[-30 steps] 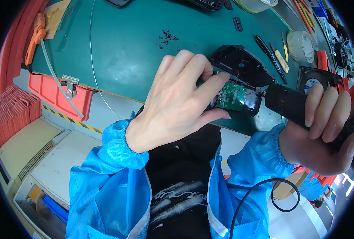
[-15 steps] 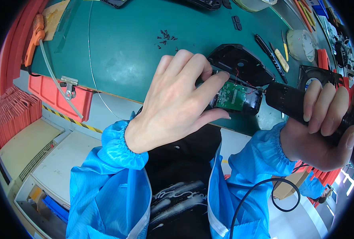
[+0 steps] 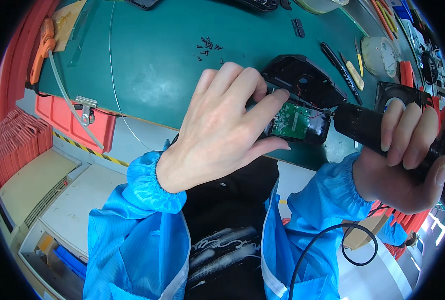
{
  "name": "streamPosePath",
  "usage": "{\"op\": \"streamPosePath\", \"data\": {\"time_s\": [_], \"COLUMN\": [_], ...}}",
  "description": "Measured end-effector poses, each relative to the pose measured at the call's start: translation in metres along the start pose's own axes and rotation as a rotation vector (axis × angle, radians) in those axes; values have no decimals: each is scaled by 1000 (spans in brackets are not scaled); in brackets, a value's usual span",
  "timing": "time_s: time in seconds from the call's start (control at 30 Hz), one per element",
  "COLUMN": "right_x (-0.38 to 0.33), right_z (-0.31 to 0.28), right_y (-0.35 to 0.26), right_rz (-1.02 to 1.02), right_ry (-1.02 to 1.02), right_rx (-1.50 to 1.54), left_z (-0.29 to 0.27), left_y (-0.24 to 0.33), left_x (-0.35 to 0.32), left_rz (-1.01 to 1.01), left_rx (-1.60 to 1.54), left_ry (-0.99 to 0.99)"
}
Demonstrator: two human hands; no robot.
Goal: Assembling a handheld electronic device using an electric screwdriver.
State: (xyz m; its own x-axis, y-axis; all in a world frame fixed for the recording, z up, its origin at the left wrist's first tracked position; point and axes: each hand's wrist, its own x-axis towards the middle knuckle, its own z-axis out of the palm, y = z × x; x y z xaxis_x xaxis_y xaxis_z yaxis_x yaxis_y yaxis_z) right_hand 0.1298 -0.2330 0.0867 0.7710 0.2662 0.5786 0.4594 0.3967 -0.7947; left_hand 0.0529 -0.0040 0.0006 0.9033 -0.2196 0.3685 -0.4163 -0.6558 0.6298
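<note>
My left hand (image 3: 220, 117) covers the left part of a black plastic housing (image 3: 318, 132) and grips it from above, the index finger bent over its far edge and the thumb along its near side. Inside lies a green circuit board (image 3: 293, 121), partly hidden by that hand. Thin red wires run from it to a black cover shell (image 3: 305, 75), which lies hollow side up just behind. My right hand (image 3: 407, 145) is wrapped round a black electric screwdriver (image 3: 356, 122). Its tip points left at the right end of the housing, and whether they touch is hard to see.
Small black screws (image 3: 208, 45) are scattered on the green bench mat (image 3: 152, 55). A black marker (image 3: 340, 70), a roll of tape (image 3: 378, 56) and a black square part (image 3: 392, 95) lie to the right. An orange glue gun (image 3: 45, 47) is at the left edge.
Almost nothing differs. Both hands, the screwdriver and the housing keep their places, with only a very slight shift of the view.
</note>
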Motion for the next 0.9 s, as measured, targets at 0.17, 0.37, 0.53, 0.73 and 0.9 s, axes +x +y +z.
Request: {"op": "streamPosePath", "data": {"time_s": [0.17,0.37,0.53,0.73,0.9], "right_x": [0,0,-1,-2,0], "right_z": [-2,-2,2,10,5], "right_y": [-4,-7,-7,-7,-4], "right_rz": [-3,6,33,-1,28], "right_ry": [0,6,11,-5,-16], "right_rx": [5,-5,-27,-176,-133], "left_z": [1,-2,-1,0,0], "left_y": [0,1,2,2,3], "left_x": [1,1,2,2,2], "left_rz": [0,-3,3,1,1], "left_rx": [6,-1,17,32,31], "left_ry": [-5,-21,-26,-26,-15]}}
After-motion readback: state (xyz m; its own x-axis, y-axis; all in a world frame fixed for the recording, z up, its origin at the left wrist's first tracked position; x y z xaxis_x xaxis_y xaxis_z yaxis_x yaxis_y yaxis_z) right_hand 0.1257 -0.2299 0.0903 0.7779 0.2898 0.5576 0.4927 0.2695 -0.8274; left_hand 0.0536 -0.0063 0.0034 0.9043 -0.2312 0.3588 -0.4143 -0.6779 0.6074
